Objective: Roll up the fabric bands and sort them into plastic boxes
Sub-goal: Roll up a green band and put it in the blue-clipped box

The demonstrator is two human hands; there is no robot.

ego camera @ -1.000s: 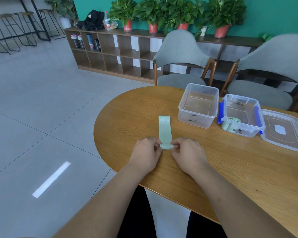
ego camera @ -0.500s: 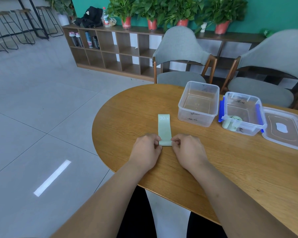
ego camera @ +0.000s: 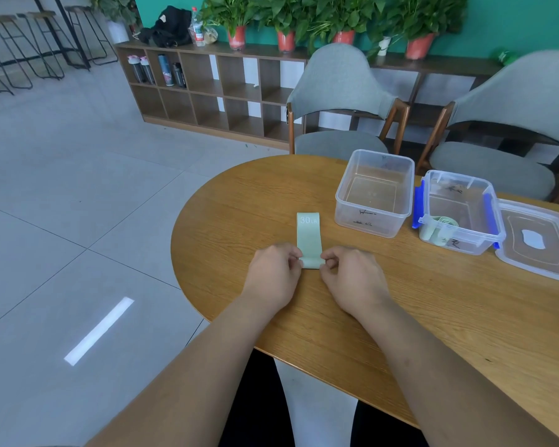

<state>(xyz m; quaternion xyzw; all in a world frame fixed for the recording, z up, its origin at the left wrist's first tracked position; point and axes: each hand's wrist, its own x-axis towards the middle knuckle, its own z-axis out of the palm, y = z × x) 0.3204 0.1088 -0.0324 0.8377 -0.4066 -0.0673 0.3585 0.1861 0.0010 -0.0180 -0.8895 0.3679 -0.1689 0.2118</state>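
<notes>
**Near the tabletop's rounded left end, two hands pinch a green band**

Close to the rounded left end of the wooden tabletop (ego camera: pixel 400 317), a pale green fabric band (ego camera: pixel 309 235) lies flat. It runs away from the near edge, with "30 LB" printed at its far end. Its near end is curled up into the start of a roll. The left hand (ego camera: pixel 273 275) pinches that curled end from the left side. The right hand (ego camera: pixel 352 279) pinches it from the right. The fingers and thumbs of both are curled in against the fabric.

Toward the far edge, to the right of the band and apart from it, stands a clear plastic box (ego camera: pixel 373 227) with handwriting on its front wall. Just beside it on the right is a second box (ego camera: pixel 465 243), also clear, with blue clips on its sides. It holds a rolled green band (ego camera: pixel 433 229) at its front left corner. A clear lid (ego camera: pixel 539 243) lies flat next to that box, further right along the tabletop.
</notes>
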